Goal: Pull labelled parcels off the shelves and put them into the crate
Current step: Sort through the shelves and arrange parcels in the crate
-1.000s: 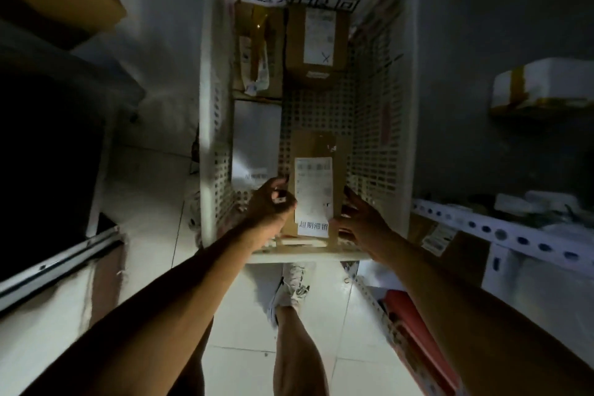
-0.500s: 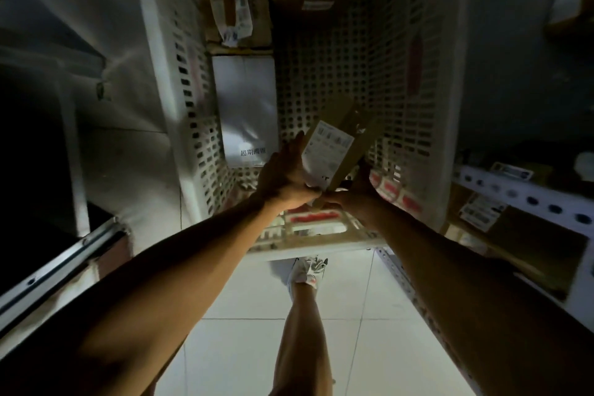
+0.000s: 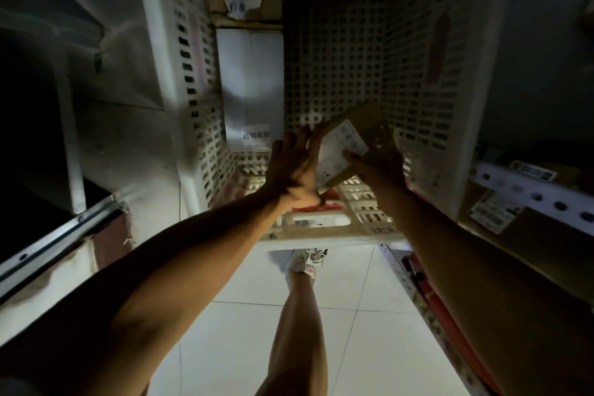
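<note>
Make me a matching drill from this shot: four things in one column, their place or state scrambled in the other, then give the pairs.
Things
1. brown parcel
2. white box
3. left hand
4. shoe

Place or state
A. on the tiled floor, below the crate's near rim
B. lying flat along the crate's left wall
C. tilted, gripped by the right hand inside the crate
D. fingers straight, flat against the parcel's left edge

Pairs: 1-C, 2-B, 3-D, 4-A
</note>
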Tool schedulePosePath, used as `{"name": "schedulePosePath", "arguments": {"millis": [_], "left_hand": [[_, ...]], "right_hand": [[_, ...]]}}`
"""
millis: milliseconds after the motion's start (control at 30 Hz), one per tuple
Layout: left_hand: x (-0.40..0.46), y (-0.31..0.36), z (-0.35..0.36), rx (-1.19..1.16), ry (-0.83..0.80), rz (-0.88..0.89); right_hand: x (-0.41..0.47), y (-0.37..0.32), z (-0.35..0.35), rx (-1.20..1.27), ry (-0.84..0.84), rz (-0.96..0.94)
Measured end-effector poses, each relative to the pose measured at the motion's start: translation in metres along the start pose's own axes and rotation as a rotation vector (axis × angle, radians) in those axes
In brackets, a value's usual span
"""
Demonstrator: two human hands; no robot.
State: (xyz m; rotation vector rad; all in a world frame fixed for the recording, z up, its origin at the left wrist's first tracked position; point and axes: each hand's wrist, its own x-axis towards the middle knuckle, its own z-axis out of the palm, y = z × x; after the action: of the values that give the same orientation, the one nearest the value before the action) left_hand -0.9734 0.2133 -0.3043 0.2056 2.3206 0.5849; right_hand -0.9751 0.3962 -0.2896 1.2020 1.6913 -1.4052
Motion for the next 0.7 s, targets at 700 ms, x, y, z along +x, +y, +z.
{"name": "schedulePosePath", "arguments": {"millis": [700], "left_hand": [[0.021, -0.068, -0.061, 0.727, -0.236, 0.199]], "right_hand": [[0.003, -0.001, -0.032, -0.313, -0.096, -0.052]]}}
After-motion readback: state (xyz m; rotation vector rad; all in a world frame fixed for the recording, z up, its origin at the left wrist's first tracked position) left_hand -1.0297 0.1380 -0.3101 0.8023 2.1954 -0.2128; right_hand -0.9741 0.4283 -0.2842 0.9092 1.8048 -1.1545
